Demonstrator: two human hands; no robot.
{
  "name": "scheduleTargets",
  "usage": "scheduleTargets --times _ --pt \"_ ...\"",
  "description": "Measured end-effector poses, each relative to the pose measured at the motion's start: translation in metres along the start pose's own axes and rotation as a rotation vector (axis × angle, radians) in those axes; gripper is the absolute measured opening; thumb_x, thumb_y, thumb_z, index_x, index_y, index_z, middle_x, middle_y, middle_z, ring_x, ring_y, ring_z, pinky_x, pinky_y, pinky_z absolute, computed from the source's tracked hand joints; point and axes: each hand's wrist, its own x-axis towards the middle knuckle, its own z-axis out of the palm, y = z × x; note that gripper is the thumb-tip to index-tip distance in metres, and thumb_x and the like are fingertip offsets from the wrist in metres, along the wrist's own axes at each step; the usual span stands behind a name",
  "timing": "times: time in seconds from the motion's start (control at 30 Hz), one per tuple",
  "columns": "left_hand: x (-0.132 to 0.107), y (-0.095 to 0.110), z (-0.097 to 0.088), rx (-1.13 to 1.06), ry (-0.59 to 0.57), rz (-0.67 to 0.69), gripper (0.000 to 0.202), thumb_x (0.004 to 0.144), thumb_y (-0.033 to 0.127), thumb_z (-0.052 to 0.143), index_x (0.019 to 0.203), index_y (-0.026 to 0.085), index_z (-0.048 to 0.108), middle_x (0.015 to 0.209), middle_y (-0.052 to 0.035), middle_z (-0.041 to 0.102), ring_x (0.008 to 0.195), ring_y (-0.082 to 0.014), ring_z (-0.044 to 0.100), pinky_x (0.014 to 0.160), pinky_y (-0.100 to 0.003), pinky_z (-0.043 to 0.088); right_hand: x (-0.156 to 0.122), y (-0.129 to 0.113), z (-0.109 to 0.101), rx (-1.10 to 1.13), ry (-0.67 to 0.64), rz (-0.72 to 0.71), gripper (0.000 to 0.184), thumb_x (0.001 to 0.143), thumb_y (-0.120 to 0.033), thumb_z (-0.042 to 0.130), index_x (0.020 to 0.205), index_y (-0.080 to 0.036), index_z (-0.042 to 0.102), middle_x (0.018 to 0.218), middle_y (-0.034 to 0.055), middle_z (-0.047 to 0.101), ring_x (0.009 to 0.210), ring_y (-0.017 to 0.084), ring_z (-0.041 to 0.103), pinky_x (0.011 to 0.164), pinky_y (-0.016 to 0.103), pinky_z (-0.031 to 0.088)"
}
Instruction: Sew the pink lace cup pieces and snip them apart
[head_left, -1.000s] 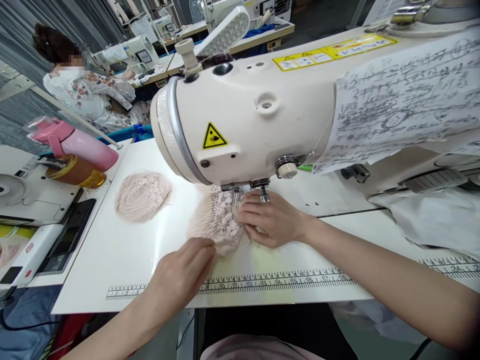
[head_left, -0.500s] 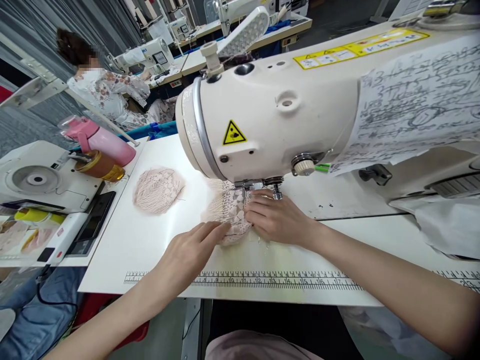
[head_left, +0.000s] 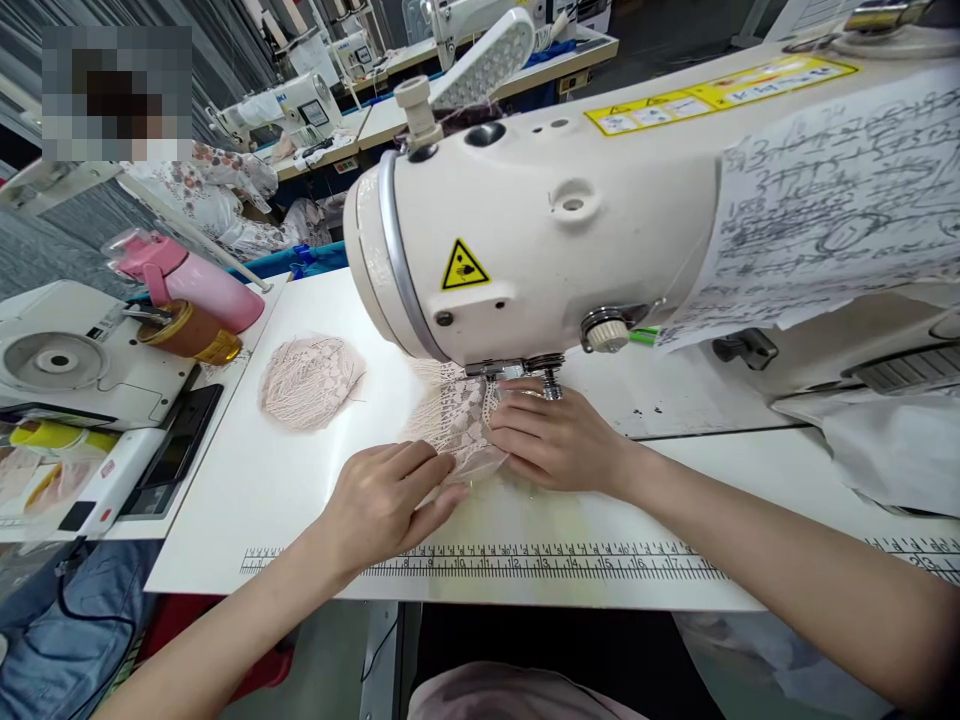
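Observation:
A pale pink lace piece (head_left: 456, 415) with a sheer edge lies under the needle area of a white sewing machine (head_left: 525, 230). My left hand (head_left: 390, 495) is at its near left edge, the curled fingers on the lace and the thumb a little lower. Close beside the presser foot, my right hand (head_left: 555, 435) has its bent fingers closed on the lace's right side. The hand partly covers the metal parts there, and the needle point is hidden. A round bundle of similar lace (head_left: 311, 382) rests on the white table to the left.
A printed ruler (head_left: 480, 562) runs along the table's (head_left: 217, 500) front edge. On the left stand a pink bottle (head_left: 202, 285), a brown cup (head_left: 187, 333) and a dark phone-like device (head_left: 176, 440). Written paper (head_left: 840, 200) covers the machine arm. Another person (head_left: 202, 195) sits behind.
My left thumb has moved down and apart from the fingers, and the lace's near edge looks flatter. My right hand stays almost in place. The view has shifted slightly.

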Motion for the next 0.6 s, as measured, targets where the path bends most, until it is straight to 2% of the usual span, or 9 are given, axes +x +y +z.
scheduleTargets --times 0.1,0.2,0.3,0.4,0.5,0.6 --pt "0.005 -0.003 0.007 -0.005 -0.082 -0.055 0.024 0.09 0.034 0.058 0.104 0.015 0.061 0.073 -0.0014 0.063 0.06 -0.0138 0.059 0.052 -0.026 0.044 -0.002 0.001 -0.001 0.025 -0.001 -0.023 0.017 0.091 -0.021 0.048 0.079 -0.018 0.06 0.08 -0.0018 0.068 0.079 0.012 0.057 0.088 0.032 0.044" --pt "0.015 -0.009 0.019 0.009 -0.149 -0.049 0.024 0.089 0.025 0.057 0.111 0.016 0.059 0.075 0.0001 0.064 0.062 -0.014 0.058 0.057 -0.028 0.042 -0.003 0.002 -0.001 0.011 0.018 -0.06 0.015 0.09 -0.022 0.05 0.079 -0.019 0.06 0.079 -0.0026 0.067 0.079 0.012 0.057 0.09 0.031 0.045" --pt "0.024 -0.014 0.03 0.059 -0.048 0.067 0.014 0.086 0.01 0.054 0.092 0.019 0.063 0.059 0.0055 0.055 0.051 -0.0108 0.05 0.054 -0.028 0.033 -0.004 0.006 -0.003 0.014 0.02 -0.09 0.015 0.09 -0.023 0.052 0.078 -0.02 0.058 0.075 -0.004 0.064 0.075 0.011 0.056 0.095 0.032 0.044" --pt "0.028 -0.015 0.037 0.151 0.07 0.183 0.021 0.082 0.001 0.053 0.071 0.018 0.059 0.049 0.0071 0.044 0.044 -0.0093 0.04 0.052 -0.029 0.026 -0.005 0.01 -0.004 0.044 -0.035 -0.064 0.019 0.093 -0.033 0.05 0.083 -0.02 0.058 0.081 -0.002 0.066 0.079 0.013 0.056 0.092 0.034 0.044" --pt "0.028 -0.014 0.038 0.188 0.112 0.221 0.02 0.082 0.004 0.057 0.066 0.017 0.056 0.049 0.0068 0.045 0.045 -0.0094 0.038 0.053 -0.03 0.026 -0.005 0.013 -0.003 0.012 -0.108 0.01 0.033 0.094 -0.045 0.044 0.101 -0.016 0.058 0.101 0.0045 0.067 0.09 0.016 0.056 0.075 0.033 0.043" --pt "0.028 -0.014 0.037 0.183 0.137 0.22 0.021 0.083 0.006 0.06 0.065 0.016 0.055 0.049 0.0066 0.046 0.046 -0.0095 0.037 0.054 -0.03 0.026 -0.005 0.012 -0.002 -0.057 -0.11 0.045 0.024 0.093 -0.037 0.046 0.102 -0.017 0.058 0.103 0.0034 0.067 0.089 0.015 0.055 0.068 0.031 0.04"
